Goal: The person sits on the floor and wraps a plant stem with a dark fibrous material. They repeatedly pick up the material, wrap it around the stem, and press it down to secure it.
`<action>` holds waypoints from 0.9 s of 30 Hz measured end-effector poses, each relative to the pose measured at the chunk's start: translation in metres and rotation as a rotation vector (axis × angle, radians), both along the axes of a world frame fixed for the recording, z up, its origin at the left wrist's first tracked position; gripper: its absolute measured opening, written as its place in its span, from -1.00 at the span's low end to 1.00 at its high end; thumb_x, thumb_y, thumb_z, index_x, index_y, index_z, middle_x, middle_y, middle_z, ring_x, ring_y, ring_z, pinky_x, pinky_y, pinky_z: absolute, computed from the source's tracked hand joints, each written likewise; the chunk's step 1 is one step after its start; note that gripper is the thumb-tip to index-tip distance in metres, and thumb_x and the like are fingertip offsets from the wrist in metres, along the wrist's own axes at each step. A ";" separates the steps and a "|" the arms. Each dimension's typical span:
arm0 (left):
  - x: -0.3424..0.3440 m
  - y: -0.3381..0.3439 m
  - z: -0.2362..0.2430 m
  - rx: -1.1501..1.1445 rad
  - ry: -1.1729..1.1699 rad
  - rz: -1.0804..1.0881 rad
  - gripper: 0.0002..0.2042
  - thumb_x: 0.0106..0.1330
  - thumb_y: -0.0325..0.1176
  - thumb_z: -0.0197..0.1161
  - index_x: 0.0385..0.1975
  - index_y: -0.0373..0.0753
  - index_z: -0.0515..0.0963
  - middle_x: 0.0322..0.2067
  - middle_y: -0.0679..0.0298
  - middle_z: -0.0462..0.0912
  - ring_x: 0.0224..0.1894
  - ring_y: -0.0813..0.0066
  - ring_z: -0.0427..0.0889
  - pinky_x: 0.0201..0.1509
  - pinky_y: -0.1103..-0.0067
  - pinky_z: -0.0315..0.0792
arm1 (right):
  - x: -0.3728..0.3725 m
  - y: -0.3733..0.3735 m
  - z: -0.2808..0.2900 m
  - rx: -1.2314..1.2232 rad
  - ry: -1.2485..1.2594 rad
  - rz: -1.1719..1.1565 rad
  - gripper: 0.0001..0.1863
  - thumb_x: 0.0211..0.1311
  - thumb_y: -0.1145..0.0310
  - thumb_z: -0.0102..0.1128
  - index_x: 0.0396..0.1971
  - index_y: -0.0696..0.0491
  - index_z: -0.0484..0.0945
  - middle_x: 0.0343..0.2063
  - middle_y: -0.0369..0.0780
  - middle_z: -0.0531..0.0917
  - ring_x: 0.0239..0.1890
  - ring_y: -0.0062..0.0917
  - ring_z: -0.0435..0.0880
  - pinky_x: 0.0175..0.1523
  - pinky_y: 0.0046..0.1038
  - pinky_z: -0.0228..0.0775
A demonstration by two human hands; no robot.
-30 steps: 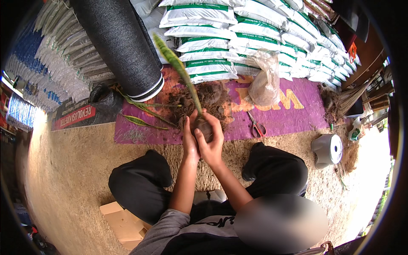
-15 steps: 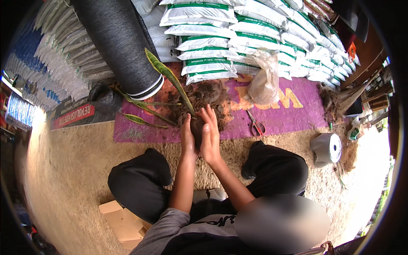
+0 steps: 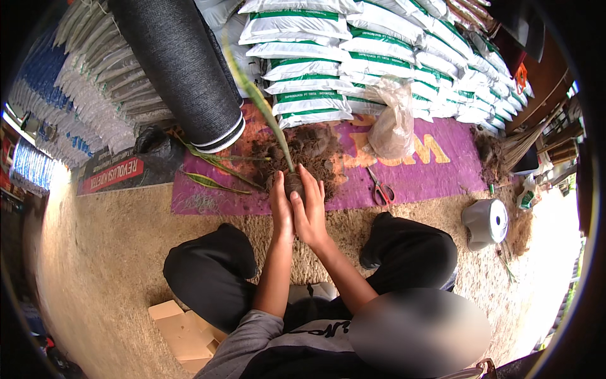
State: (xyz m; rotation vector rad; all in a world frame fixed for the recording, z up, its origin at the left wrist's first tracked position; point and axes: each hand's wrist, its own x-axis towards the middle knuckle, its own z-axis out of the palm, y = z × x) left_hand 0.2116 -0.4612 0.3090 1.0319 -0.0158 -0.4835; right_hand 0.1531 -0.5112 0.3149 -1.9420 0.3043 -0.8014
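Observation:
My left hand (image 3: 281, 207) and my right hand (image 3: 308, 205) are cupped closed around a dark root ball (image 3: 292, 186) with a long green, yellow-edged leaf (image 3: 278, 132) rising from it, slightly blurred at its tip. Both hands hold it above a loose pile of dark soil and roots (image 3: 325, 158) on a purple printed sheet (image 3: 448, 183). Loose striped leaves (image 3: 214, 182) lie left of the soil. Red-handled scissors (image 3: 383, 192) lie to the right, below a crumpled translucent bag (image 3: 390, 129).
Stacked white-and-green sacks (image 3: 309, 101) line the back, with a thick black mesh roll (image 3: 170, 63) at the left. A grey plastic stool (image 3: 485, 221) and a broom-like bundle of twigs (image 3: 514, 145) are at the right. Flattened cardboard (image 3: 177, 331) lies by my left leg.
My hands have shifted on the root ball, the right fingers reaching higher half a second ago and now lower, more wrapped round it. The leaf swayed left, then back more upright.

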 end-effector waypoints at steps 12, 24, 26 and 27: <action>0.007 0.006 -0.004 0.185 -0.182 0.011 -0.59 0.40 -0.11 -0.11 0.01 -0.34 0.35 -0.09 0.17 0.47 -0.02 0.40 0.45 0.08 0.52 0.30 | 0.004 -0.003 -0.002 0.066 -0.052 0.023 -0.41 0.28 0.17 -0.06 0.24 0.14 0.15 0.26 -0.02 0.14 0.32 -0.17 0.08 0.34 -0.15 -0.19; 0.002 -0.002 -0.010 -0.465 0.245 -0.080 -0.57 0.42 -0.08 -0.26 -0.08 -0.28 0.46 -0.15 0.23 0.53 -0.13 0.44 0.53 0.01 0.49 0.39 | -0.005 0.002 0.017 -0.340 -0.088 -0.090 -0.51 0.12 0.23 0.05 0.06 0.13 0.36 0.11 -0.11 0.37 0.22 -0.24 0.24 0.32 -0.11 -0.19; 0.003 0.000 -0.011 -0.503 0.294 -0.118 -0.57 0.42 -0.07 -0.25 -0.08 -0.28 0.46 -0.16 0.23 0.53 -0.14 0.44 0.52 0.00 0.50 0.39 | -0.007 -0.001 0.017 -0.419 -0.093 -0.064 -0.53 0.12 0.24 0.04 0.04 0.12 0.38 0.09 -0.11 0.38 0.21 -0.24 0.25 0.31 -0.11 -0.14; 0.002 0.000 -0.011 -0.511 0.312 -0.130 -0.57 0.42 -0.07 -0.25 -0.09 -0.28 0.46 -0.16 0.23 0.53 -0.14 0.45 0.52 -0.01 0.51 0.39 | -0.006 -0.003 0.014 -0.439 -0.094 -0.036 -0.54 0.12 0.25 0.03 0.02 0.12 0.38 0.09 -0.11 0.39 0.20 -0.23 0.26 0.30 -0.10 -0.12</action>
